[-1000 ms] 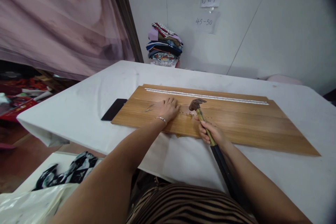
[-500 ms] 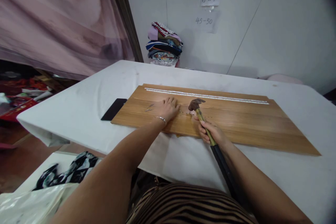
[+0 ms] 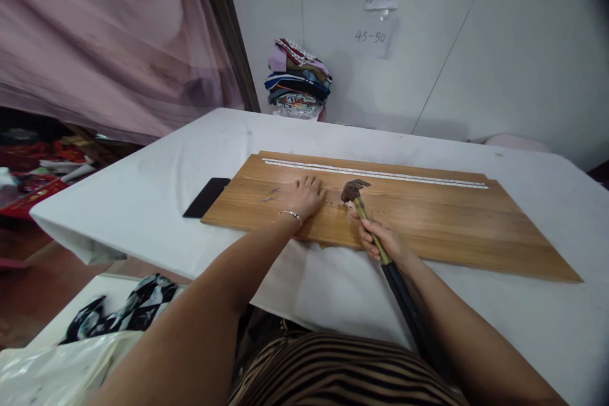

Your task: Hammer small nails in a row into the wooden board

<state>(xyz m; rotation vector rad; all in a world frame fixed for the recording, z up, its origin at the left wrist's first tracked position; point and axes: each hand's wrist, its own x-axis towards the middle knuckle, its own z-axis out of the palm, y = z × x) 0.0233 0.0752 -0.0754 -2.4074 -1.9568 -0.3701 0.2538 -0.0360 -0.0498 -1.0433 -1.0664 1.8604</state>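
A long wooden board lies across the table in front of me. My left hand rests flat on it, fingers spread and holding nothing. Just left of that hand are several loose nails. In my right hand is a claw hammer, gripped around the yellowish part of its handle above the black grip. The rusty hammer head is over the board, right of my left hand; whether it touches the surface I cannot tell. Small dark dots, perhaps nail heads, run in a row near the hammer head.
White measuring strips lie along the board's far side. A black flat object sits at the board's left end on the white-covered table. Folded cloths are stacked by the wall. Patterned fabric lies at lower left.
Almost nothing differs. The hammer head has shifted very slightly to the left, while my left hand stays in place on the board.
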